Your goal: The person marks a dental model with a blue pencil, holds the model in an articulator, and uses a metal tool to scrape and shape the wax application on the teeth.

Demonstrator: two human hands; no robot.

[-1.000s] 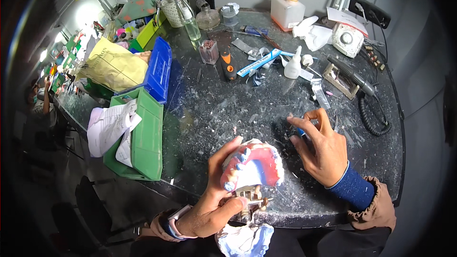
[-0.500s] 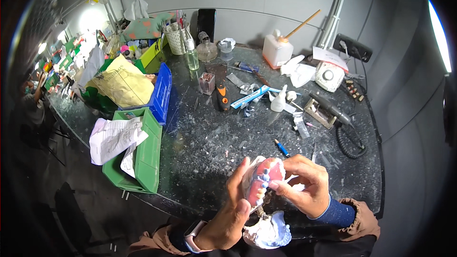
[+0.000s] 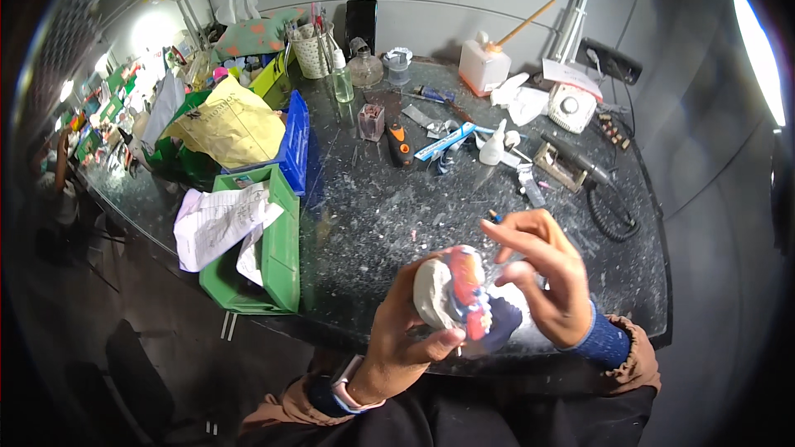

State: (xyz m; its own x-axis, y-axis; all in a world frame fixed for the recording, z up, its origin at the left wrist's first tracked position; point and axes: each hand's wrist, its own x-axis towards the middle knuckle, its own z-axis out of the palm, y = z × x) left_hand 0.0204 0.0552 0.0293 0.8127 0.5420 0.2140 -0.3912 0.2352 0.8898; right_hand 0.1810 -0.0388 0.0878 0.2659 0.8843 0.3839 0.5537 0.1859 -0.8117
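My left hand [image 3: 396, 335] is closed around a white plaster dental model [image 3: 432, 291], thumb at its lower edge. On the model sits a pink denture base [image 3: 469, 277] with a row of teeth, turned on its side and blurred by motion. Beside it, lower and to the right, is a blue and white dental cast [image 3: 503, 319], smeared; whether it joins the held model I cannot tell. My right hand [image 3: 551, 277] is raised right of the model, apart from it, fingers bent and spread with nothing in them. A blue pen [image 3: 494, 216] shows just beyond its fingertips, mostly hidden.
On the left stand a green bin [image 3: 286, 257] with papers [image 3: 219, 228] and a blue bin [image 3: 298, 145] under a yellow bag [image 3: 236, 126]. Across the dark bench lie an orange-black tool handle [image 3: 400, 147], a white squeeze bottle [image 3: 493, 147] and a corded handpiece [image 3: 580, 157].
My right hand has let go of the model and moved up and away. My left hand has turned the model and shifted slightly left. The view has shifted a little.
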